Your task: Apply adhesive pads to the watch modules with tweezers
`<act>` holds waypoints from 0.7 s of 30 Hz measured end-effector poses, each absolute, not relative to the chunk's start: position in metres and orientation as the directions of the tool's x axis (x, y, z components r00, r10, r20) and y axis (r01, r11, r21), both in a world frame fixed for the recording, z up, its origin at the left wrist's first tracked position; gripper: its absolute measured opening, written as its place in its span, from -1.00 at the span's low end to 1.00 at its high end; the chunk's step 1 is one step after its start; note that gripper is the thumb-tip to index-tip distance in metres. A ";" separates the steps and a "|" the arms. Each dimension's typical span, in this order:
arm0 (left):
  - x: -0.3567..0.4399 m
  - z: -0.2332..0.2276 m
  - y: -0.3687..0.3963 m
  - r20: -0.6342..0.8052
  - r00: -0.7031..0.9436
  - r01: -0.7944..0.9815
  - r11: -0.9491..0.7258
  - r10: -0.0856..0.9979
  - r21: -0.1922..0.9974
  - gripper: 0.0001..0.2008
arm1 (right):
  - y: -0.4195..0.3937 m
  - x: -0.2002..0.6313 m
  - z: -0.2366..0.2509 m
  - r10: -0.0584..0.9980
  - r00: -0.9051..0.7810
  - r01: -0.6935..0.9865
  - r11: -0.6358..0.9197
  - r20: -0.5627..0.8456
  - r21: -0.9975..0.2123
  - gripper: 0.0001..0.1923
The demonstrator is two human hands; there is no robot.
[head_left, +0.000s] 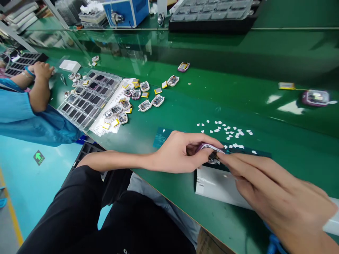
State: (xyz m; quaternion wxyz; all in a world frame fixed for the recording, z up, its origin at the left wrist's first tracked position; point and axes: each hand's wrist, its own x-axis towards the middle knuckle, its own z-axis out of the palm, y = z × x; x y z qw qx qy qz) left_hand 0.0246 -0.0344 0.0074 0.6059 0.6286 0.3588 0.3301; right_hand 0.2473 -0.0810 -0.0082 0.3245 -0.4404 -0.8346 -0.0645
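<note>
The left hand and right hand meet over one small purple-edged part — most of it is hidden under the fingers, so its shape is hard to make out. The left fingers are clamped around its near edge; the right fingertips are drawn together on a dark bit at its underside, too small to tell what it is. The part sits just above a white sheet on the green worktop, touching or barely clear of it; I cannot tell which. The sheet is cut off by the right hand and the picture's edge.

Just beyond the fingers lies a dark strip, partly covered, and past it a scatter of white scraps — too many and too small to count surely, some two dozen or more. Well off to the left of the fingers, about a dozen like parts lie loose with small yellow pieces between them, beside one clear tray of dark cells. Two more parts lie apart: one far beyond, one to the right, blurred.

At the far left a co-worker's hand and blue sleeve show, the rest cut off.
</note>
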 end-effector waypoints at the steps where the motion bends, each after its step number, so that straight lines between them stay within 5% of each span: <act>1: 0.025 0.007 -0.033 -0.015 0.522 0.025 0.002 0.853 1.000 -0.76 | -0.079 0.245 -0.008 0.683 -0.373 0.781 0.597 0.628 -0.184 -0.29; 5: 0.026 0.005 -0.029 -0.025 0.541 -0.004 0.032 0.841 0.999 -0.86 | -0.072 0.236 -0.004 0.642 -0.337 0.760 0.617 0.688 -0.204 -0.64; 8: 0.025 0.005 -0.029 -0.087 0.593 0.000 0.108 0.801 0.994 -0.90 | -0.073 0.234 -0.002 0.650 -0.346 0.756 0.620 0.677 -0.209 -0.71; 15: 0.026 0.011 -0.027 -0.210 0.647 -0.043 0.309 0.734 0.950 -0.99 | -0.080 0.243 -0.008 0.599 -0.433 0.769 0.636 0.674 -0.071 -0.33; 18: 0.026 0.011 -0.026 -0.220 0.659 -0.047 0.331 0.720 0.942 -0.99 | -0.080 0.245 -0.006 0.566 -0.522 0.763 0.644 0.638 0.053 -0.30; 21: 0.027 0.011 -0.026 -0.235 0.668 -0.042 0.351 0.706 0.936 -0.97 | -0.076 0.239 0.002 0.573 -0.440 0.847 0.520 0.691 0.108 -0.30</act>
